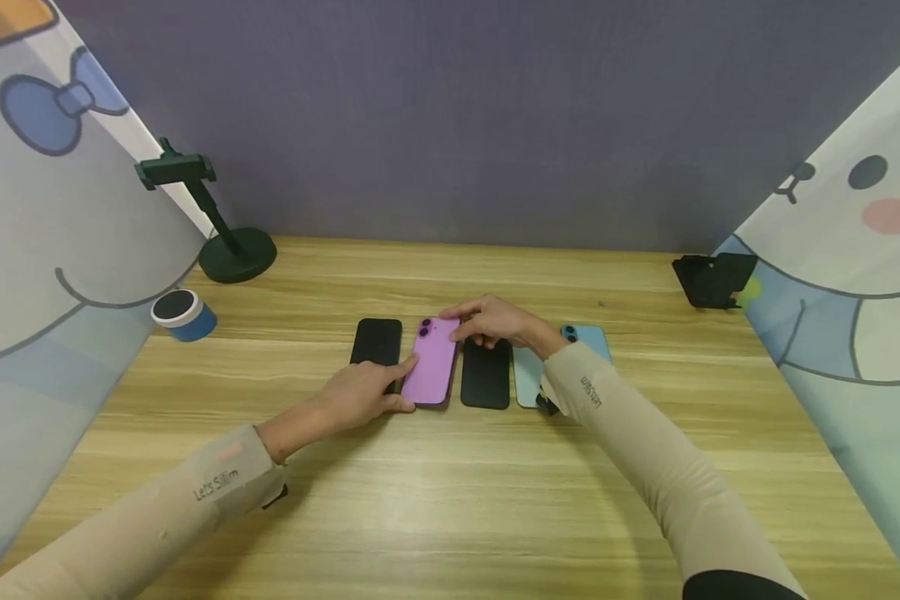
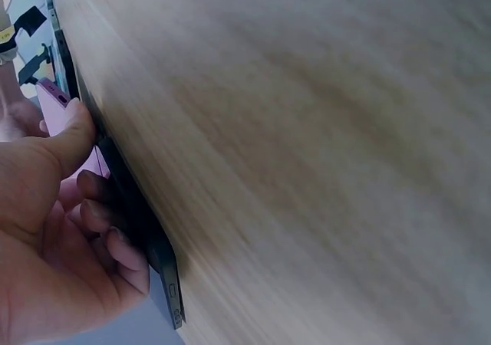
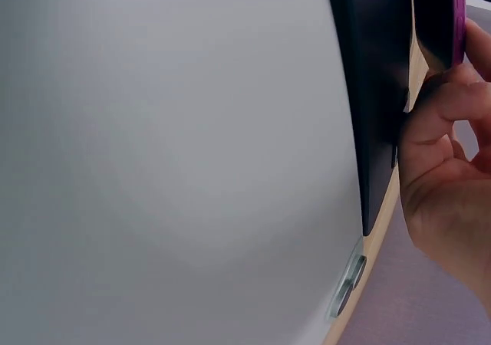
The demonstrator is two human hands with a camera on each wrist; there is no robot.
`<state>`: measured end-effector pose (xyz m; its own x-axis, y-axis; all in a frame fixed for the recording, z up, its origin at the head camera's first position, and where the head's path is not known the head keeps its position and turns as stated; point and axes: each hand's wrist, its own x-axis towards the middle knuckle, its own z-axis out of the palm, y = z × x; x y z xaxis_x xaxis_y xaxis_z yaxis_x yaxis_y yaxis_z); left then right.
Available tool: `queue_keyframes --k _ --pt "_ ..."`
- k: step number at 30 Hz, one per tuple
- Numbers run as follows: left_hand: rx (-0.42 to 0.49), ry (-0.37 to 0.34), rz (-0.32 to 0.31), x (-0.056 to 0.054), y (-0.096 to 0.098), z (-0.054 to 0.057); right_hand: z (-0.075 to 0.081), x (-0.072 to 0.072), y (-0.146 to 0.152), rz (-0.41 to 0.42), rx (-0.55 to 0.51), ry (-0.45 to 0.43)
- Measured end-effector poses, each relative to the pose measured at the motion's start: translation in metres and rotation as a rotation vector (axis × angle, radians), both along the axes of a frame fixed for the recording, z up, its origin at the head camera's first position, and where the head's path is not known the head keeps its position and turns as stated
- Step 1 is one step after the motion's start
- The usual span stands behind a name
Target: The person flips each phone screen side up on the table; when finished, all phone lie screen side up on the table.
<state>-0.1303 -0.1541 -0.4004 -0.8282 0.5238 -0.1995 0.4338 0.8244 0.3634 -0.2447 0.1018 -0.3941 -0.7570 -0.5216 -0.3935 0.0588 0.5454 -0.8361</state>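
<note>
A pink smartphone [image 1: 430, 367] lies back up in a row of phones, its camera end away from me. My left hand [image 1: 360, 395] holds its left edge and near corner. The fingers of my right hand [image 1: 491, 321] pinch its far right corner. In the right wrist view the pink phone's edge [image 3: 459, 23] stands above the wood, its dark underside showing. To its left is a black phone [image 1: 377, 340], partly under my left hand; this phone's side [image 2: 146, 215] shows in the left wrist view. Another black phone [image 1: 485, 375] lies right of it, below my right hand.
Right of these lie a pale teal phone [image 1: 526, 379] and a blue phone [image 1: 594, 337], partly covered by my right sleeve. A dark green stand [image 1: 237, 254] and a blue-and-white jar [image 1: 187, 321] are at left; a black folded holder [image 1: 712, 279] is at far right.
</note>
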Motion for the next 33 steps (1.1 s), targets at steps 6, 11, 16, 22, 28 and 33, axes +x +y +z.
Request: queue_keyframes --k 6,11,16,22,28,33 --pt "-0.031 -0.006 0.001 -0.001 -0.007 0.004 0.003 0.001 -0.012 -0.009 -0.007 -0.012" --pt "-0.024 -0.015 0.023 -0.001 -0.007 0.007 0.006 -0.002 -0.018 0.005 -0.013 -0.022" --pt "0.040 0.023 0.048 0.000 -0.002 0.009 0.010 -0.002 -0.019 0.018 0.004 -0.025" --pt "0.125 0.007 0.078 0.008 0.014 0.007 0.013 -0.001 -0.016 0.026 0.025 -0.020" --pt "0.122 0.073 0.100 0.013 0.029 0.003 0.015 -0.001 -0.013 0.012 0.030 -0.024" --pt "0.111 0.078 0.092 0.013 0.035 0.004 0.017 0.000 -0.013 0.011 0.015 -0.034"
